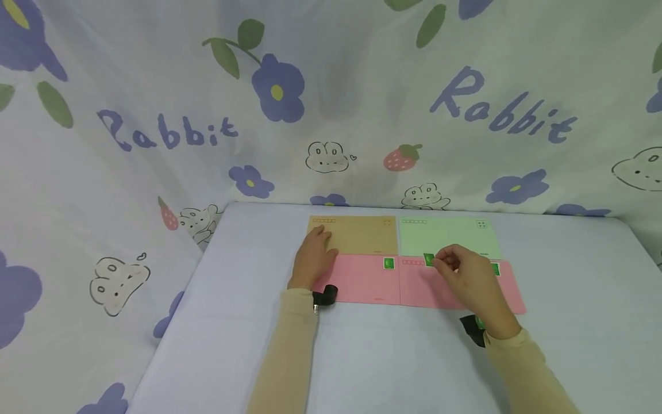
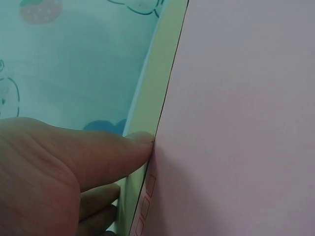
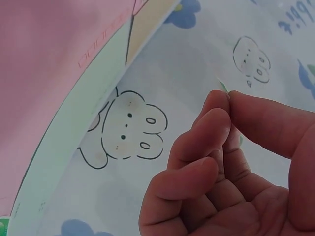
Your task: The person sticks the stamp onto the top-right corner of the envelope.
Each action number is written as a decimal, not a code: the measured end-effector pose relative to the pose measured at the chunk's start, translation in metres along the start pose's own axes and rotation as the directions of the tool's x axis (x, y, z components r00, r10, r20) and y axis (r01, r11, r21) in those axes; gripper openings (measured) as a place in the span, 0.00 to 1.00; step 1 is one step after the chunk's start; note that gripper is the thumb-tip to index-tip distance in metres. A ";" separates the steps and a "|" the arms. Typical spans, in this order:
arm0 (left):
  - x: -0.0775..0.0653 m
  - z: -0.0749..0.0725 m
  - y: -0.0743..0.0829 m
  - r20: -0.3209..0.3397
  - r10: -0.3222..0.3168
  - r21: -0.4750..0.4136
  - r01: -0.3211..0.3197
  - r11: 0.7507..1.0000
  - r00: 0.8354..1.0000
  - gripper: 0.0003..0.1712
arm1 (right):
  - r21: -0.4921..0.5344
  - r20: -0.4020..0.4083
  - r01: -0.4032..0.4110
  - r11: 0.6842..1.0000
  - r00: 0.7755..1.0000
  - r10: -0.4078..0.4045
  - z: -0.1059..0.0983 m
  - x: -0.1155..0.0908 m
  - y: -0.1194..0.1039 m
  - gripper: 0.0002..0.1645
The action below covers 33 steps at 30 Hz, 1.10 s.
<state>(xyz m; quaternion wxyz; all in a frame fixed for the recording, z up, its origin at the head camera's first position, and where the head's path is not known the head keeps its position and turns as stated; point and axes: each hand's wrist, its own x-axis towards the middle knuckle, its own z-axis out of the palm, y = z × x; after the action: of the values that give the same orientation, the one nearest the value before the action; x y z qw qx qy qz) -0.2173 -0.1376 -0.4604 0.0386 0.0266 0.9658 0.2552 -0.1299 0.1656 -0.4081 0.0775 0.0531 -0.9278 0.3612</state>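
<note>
Fingertips of our right hand pinch a green stamp, right of the frame's centre; our left hand lies, fingers loosely extended, over the tan envelope. Two pink envelopes, lower middle, bear stamps; the tan and pale green envelope don't, so we judge it half done. Contents, if any, we can't see.

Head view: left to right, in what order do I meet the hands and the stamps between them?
Left hand → stamp on the left pink envelope → pinched stamp → right hand.
</note>
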 end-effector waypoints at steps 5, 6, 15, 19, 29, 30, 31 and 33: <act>0.000 0.000 0.001 -0.003 -0.005 0.001 0.005 1.000 1.000 0.28 | -0.005 0.014 -0.021 1.000 1.000 0.021 0.001 0.005 -0.001 0.06; 0.000 0.000 0.001 -0.005 -0.003 -0.001 0.003 1.000 1.000 0.28 | -0.007 0.014 -0.025 1.000 1.000 0.025 0.001 0.007 -0.001 0.06; 0.000 0.002 -0.001 -0.012 0.008 -0.002 -0.008 1.000 1.000 0.28 | 0.005 -0.001 -0.035 0.999 0.999 0.035 0.005 0.014 -0.002 0.07; 0.000 0.002 -0.001 -0.010 0.008 -0.002 -0.008 1.000 1.000 0.28 | 0.011 -0.005 -0.057 0.998 0.998 0.057 0.006 0.018 -0.003 0.07; -0.001 0.000 0.001 -0.011 0.018 0.005 -0.018 1.000 1.000 0.28 | 0.064 -0.011 -0.080 0.995 0.997 0.081 0.013 0.030 -0.002 0.08; -0.002 0.000 0.001 -0.010 0.018 0.006 -0.018 1.000 1.000 0.28 | 0.069 -0.016 -0.076 0.995 0.997 0.078 0.014 0.031 -0.003 0.08; -0.002 0.000 0.001 -0.010 0.017 0.004 -0.017 1.000 1.000 0.28 | 0.071 -0.023 -0.072 0.995 0.997 0.074 0.014 0.032 -0.003 0.08; -0.002 -0.001 0.001 -0.009 0.012 0.001 -0.012 1.000 1.000 0.28 | 0.068 -0.036 -0.062 0.996 0.997 0.065 0.015 0.034 -0.003 0.08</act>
<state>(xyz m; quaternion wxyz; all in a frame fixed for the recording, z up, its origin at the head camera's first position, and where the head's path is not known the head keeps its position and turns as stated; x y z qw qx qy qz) -0.2154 -0.1369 -0.4592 0.0328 0.0315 0.9659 0.2551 -0.1644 0.1514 -0.4105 0.0819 0.0191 -0.9148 0.3951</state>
